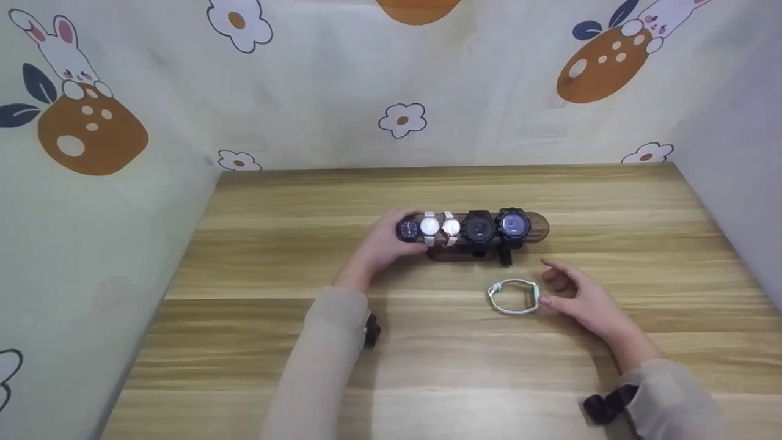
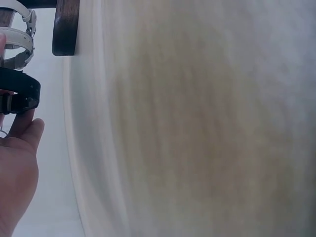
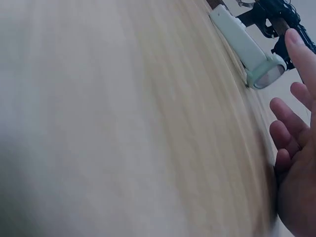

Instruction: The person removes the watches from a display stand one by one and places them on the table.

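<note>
Left hand (image 1: 385, 241) grips the black watch (image 1: 407, 230) at the left end of the wooden watch stand (image 1: 537, 225), fingers curled round it. Right hand (image 1: 580, 297) lies relaxed, fingers loose, holding nothing; pale green watch (image 1: 514, 297) rests on the table (image 1: 256, 318) just beside its fingertips (image 3: 282, 117), contact unclear.

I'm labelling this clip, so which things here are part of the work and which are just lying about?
In the work:
- left hand gripping the black watch at the left end of the wooden watch stand
- right hand, fingers relaxed, beside the pale watch lying on the table

Just there:
- two white watches and two dark watches on the stand
- patterned cloth behind
</note>
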{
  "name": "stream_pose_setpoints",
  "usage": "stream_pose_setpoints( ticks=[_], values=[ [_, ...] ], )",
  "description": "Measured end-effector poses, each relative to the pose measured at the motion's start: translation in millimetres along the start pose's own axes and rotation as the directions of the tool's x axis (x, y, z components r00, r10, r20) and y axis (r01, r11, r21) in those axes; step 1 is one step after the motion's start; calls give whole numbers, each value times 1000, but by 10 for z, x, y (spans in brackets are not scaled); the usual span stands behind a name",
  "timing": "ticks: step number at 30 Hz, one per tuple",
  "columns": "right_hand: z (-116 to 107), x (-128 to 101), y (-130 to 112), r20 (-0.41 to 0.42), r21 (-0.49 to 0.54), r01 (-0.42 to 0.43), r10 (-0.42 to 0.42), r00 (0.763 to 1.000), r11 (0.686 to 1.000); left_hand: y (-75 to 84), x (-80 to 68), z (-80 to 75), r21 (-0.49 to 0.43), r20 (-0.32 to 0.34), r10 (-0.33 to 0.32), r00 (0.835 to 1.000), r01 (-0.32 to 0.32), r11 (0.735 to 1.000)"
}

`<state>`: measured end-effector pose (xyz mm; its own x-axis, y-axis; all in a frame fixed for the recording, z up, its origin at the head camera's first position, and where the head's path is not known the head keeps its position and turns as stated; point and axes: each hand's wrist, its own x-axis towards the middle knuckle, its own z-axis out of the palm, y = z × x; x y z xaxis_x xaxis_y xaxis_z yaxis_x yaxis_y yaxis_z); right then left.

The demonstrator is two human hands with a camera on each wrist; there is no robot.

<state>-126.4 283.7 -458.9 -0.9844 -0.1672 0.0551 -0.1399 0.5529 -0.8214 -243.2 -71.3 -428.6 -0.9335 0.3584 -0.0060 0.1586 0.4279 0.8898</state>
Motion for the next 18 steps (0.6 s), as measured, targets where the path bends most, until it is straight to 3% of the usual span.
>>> stream_pose_setpoints(
  ticks=[9,18],
  values=[
    [-162,161,-129,-69,-15,-50,49,996,999,-15,27,29,33,24,38,999,-38,999],
    [-313,366,-381,-108,-76,-2,-6,994,997,-17,16,1,31,13,44,999,-45,999]
  ],
)
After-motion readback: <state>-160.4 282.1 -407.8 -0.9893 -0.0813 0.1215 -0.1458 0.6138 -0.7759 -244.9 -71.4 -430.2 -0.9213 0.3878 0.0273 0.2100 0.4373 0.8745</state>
